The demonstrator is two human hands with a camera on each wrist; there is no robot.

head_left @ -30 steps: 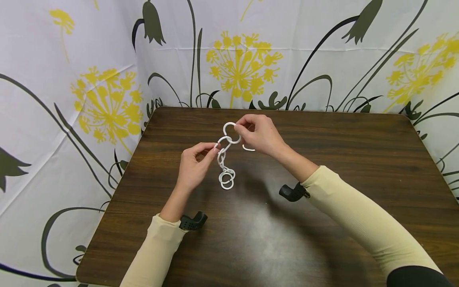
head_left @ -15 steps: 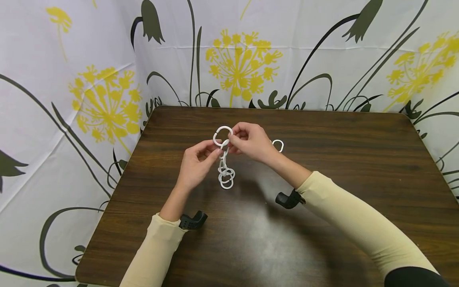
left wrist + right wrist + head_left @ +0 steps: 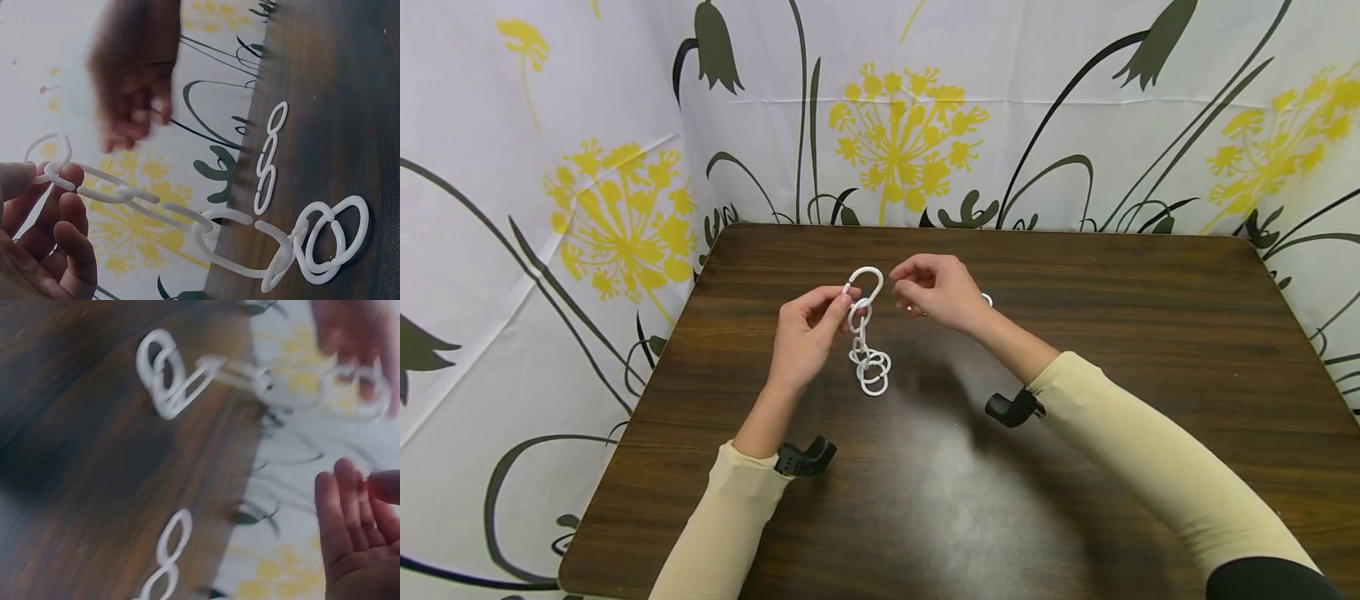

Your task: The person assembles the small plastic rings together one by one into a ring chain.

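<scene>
A chain of white plastic C-shaped links (image 3: 203,226) hangs from my left hand (image 3: 801,346), its lower links piled on the tabletop. My left thumb and fingertips pinch the topmost link (image 3: 868,269) near its gap, and that link is hooked through the one below. To the right of the chain, apart from it, my right hand (image 3: 946,293) hovers with loosely bent fingers. In the right wrist view nothing shows between those fingers (image 3: 350,500). A shorter white chain (image 3: 261,200) lies on the table farther back, mostly hidden behind the right hand in the head view.
The dark wood-grain table (image 3: 1112,350) reaches back to a white curtain (image 3: 1030,50) with yellow and grey-green flowers. Each wrist wears a black camera mount (image 3: 805,457) on the sleeve's cuff.
A second ago the right hand held the top link while the left pinched the link below. Since then the right hand has let go and moved right; the left now pinches the top link.
</scene>
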